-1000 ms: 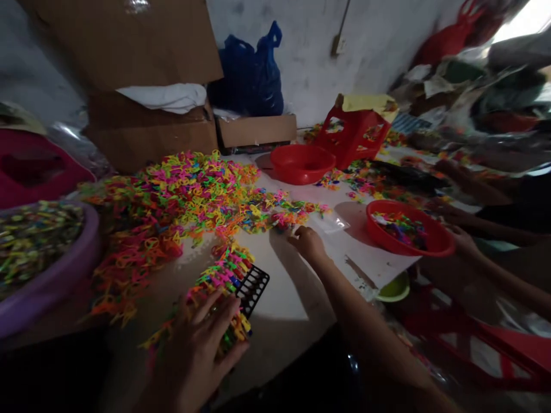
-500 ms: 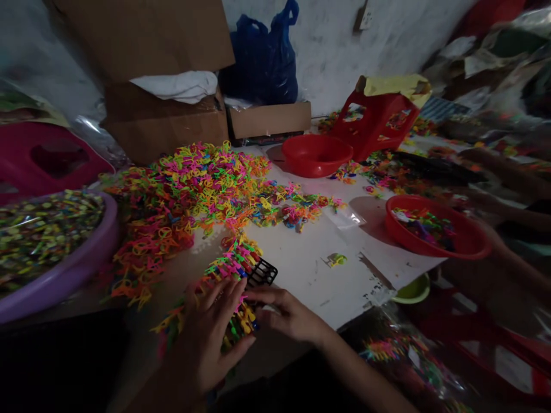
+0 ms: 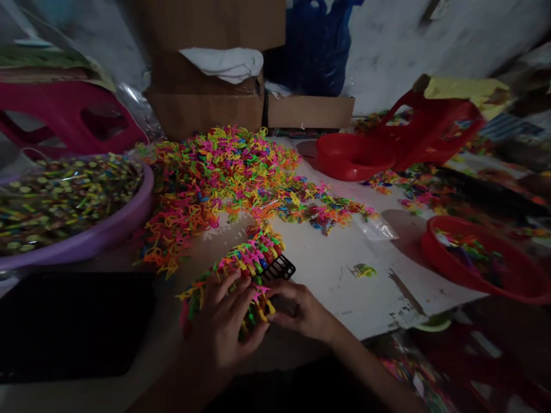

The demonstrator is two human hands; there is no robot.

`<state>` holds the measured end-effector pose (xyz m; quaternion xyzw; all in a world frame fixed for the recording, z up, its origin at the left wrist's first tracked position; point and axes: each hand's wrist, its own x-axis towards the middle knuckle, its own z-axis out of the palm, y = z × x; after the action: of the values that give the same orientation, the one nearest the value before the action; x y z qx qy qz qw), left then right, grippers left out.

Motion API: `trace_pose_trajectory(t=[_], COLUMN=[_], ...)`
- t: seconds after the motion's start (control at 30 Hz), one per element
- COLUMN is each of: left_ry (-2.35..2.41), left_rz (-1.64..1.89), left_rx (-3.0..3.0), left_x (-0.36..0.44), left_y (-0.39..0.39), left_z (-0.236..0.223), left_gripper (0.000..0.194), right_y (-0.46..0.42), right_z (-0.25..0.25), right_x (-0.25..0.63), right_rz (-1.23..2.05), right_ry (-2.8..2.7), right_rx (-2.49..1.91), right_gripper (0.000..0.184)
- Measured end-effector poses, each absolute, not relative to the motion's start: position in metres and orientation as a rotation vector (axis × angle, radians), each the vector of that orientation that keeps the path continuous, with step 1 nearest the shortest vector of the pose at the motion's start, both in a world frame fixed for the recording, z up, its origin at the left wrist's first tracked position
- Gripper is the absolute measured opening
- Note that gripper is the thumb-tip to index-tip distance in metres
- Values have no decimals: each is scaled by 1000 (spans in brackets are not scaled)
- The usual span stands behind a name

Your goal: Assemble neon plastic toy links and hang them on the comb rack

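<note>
A black slotted plastic rack (image 3: 279, 268) holds rows of small bright plastic pieces (image 3: 253, 252) in pink, yellow, green and blue. My left hand (image 3: 224, 321) curls over the near-left part of these pieces, its fingers on top and its thumb at the near side, gripping the loaded rack. At the right side, my right hand (image 3: 301, 310) has its thumb and fingers closed at the rack's edge, by a yellow piece (image 3: 269, 307). Whatever lies between those fingertips is too dark to make out.
Behind the rack spreads a large heap of bright plastic pieces (image 3: 232, 166). A purple basin (image 3: 146, 189) of small items stands at left, above a black flat object (image 3: 77, 327). Red basins (image 3: 344, 155) stand at the back and right, near a red stool (image 3: 422, 132). Cardboard boxes (image 3: 210, 115) line the wall.
The camera view has turned left, so the scene sits further right. Both hands stay at the rack, and the yellow piece by my right fingers shows more clearly.
</note>
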<state>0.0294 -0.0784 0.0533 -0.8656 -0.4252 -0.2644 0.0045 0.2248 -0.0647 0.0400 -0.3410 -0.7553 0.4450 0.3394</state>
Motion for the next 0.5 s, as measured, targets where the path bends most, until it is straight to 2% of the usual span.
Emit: trace_pose_trajectory(t=[0.4, 0.5], left_ry=[-1541, -1517], left_rz=[-848, -788], left_rx=[-2738, -2761], left_x=[31, 26], left_y=[-81, -80], left_z=[64, 64], left_gripper=[34, 42], right_y=[-55, -56], right_z=[37, 36], right_x=[217, 217], right_rz=[1169, 1211], right_ry=[-1928, -1911], right_rx=[-1000, -1025], right_gripper=[17, 20])
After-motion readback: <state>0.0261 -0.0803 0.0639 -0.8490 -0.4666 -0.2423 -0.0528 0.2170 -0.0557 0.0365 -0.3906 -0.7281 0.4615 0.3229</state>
